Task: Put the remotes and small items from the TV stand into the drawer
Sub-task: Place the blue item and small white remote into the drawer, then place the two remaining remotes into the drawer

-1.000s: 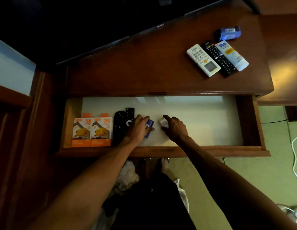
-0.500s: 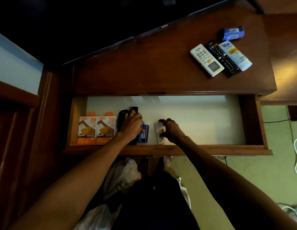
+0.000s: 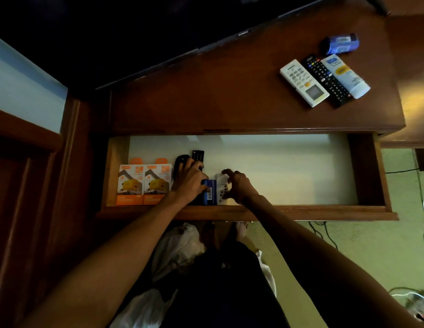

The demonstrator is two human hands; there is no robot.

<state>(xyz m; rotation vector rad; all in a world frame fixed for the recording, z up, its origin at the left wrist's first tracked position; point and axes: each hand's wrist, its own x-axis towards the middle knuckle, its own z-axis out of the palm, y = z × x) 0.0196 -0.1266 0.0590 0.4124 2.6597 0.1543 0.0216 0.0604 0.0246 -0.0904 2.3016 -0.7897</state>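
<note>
The open drawer (image 3: 362,169) shows a white floor. At its left end lie two orange boxes (image 3: 143,184), two black remotes (image 3: 198,155), a small blue item (image 3: 210,191) and a white adapter (image 3: 222,189). My left hand (image 3: 189,178) rests over the black remotes with its fingers against the blue item. My right hand (image 3: 239,187) curls over the white adapter, fingers on its edges. On the stand top at the right lie a white remote (image 3: 303,82), a black remote (image 3: 325,80), a white tube (image 3: 347,75) and a blue pack (image 3: 341,43).
The TV's dark lower edge (image 3: 206,46) runs across the back of the stand. Cables (image 3: 421,204) trail over the green floor at the right. The drawer's front rail (image 3: 301,213) lies under both forearms. White cloth (image 3: 177,247) lies on my lap.
Both hands drew the blue item and the white adapter left and toward the drawer's front, beside the black remotes. The two items now lie side by side.
</note>
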